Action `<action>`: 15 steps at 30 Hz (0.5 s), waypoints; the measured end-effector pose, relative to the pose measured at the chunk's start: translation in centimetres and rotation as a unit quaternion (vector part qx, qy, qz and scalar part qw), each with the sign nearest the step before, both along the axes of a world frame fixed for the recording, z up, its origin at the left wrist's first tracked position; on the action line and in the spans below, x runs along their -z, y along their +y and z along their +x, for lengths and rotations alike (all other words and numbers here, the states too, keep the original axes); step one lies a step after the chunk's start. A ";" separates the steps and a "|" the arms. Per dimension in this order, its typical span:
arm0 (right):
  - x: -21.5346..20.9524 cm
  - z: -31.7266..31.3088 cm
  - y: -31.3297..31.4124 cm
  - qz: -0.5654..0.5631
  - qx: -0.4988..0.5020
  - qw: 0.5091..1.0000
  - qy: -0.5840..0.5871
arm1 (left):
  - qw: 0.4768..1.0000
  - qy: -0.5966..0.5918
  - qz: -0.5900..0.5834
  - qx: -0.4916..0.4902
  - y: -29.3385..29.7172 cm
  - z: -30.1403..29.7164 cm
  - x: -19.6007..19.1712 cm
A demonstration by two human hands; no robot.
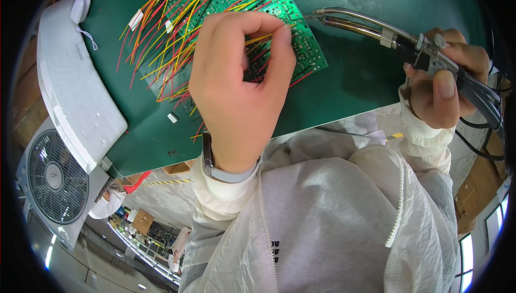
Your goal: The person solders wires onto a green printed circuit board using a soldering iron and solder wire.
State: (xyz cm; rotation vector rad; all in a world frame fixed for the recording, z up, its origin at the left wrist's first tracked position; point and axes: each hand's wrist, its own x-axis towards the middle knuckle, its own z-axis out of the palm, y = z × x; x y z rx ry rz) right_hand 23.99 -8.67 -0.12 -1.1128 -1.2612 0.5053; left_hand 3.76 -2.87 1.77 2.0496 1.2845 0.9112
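A white jacket [424, 223] fills six o'clock. A green board [293, 9] lies at twelve, the left hand [236, 86] over it; at two, the right hand [445, 91] wraps an iron [411, 51], long axis running four-to-ten, tip towards ten. Left thumb and fingertip pinch a yellow wire [262, 38] slanting towards two.

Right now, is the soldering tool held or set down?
Held: the right hand grips the soldering tool, its tip toward the green circuit board.

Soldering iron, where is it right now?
In the head view, the soldering iron is at the upper right, held in the right hand, its tip pointing left toward the right edge of the green circuit board.
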 end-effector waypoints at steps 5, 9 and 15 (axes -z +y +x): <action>0.4 -0.1 0.3 0.043 -0.060 0.995 0.070 | 0.999 -0.030 -0.010 -0.006 0.1 -0.3 0.1; 0.5 0.1 0.3 0.040 -0.073 0.994 0.066 | 0.999 -0.018 -0.039 -0.030 -0.1 -0.1 -0.2; 0.3 0.0 0.3 0.038 -0.073 0.995 0.060 | 0.998 -0.042 -0.042 -0.020 0.0 -0.1 -0.1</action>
